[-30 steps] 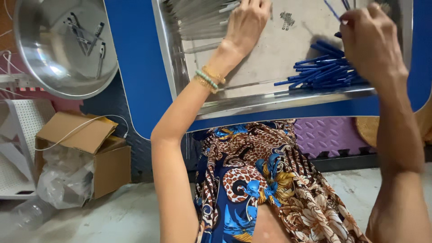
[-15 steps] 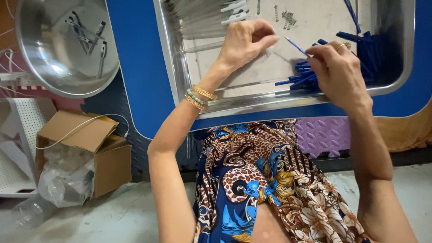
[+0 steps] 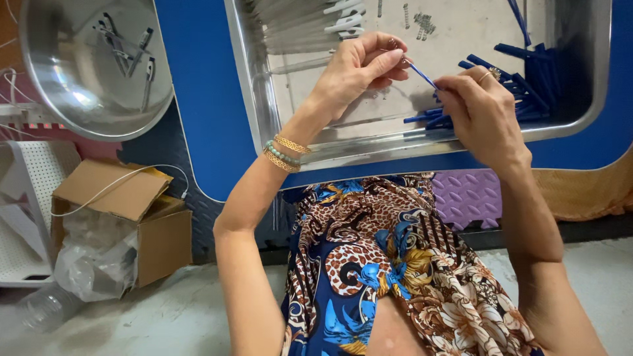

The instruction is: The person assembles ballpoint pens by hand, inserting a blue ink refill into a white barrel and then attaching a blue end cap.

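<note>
Both hands have pulled in closer over the steel tray (image 3: 264,112) — left hand (image 3: 359,69) and right hand (image 3: 478,109) each pinch an end of one thin blue tube (image 3: 422,74), held just above the pile of blue tubes (image 3: 527,79) — on the blue counter (image 3: 198,86).

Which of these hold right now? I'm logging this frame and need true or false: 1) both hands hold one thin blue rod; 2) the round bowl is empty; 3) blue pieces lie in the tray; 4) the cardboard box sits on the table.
1) True: left hand and right hand pinch one thin blue rod.
2) False: the round bowl holds small metal clips.
3) True: blue pieces lie in the steel tray.
4) False: the cardboard box sits on the floor.
</note>
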